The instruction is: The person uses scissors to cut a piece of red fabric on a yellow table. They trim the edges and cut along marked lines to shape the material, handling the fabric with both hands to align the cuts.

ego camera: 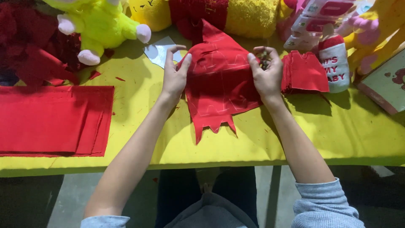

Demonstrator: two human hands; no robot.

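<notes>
A piece of red fabric (219, 80) with white chalk outlines lies on the yellow table (253, 143), its lower edge cut into points. My left hand (174, 72) pinches its left edge, fingers spread above it. My right hand (266, 71) grips the right edge and also has a small dark object (265, 59) in its fingers; what that object is I cannot tell.
A stack of folded red cloth (50, 120) lies at the left. Cut red pieces (304, 72) sit right of my hand, beside a plush baby bottle (335, 63). A grey template (159, 51), a lime plush toy (99, 25) and other plush toys line the back.
</notes>
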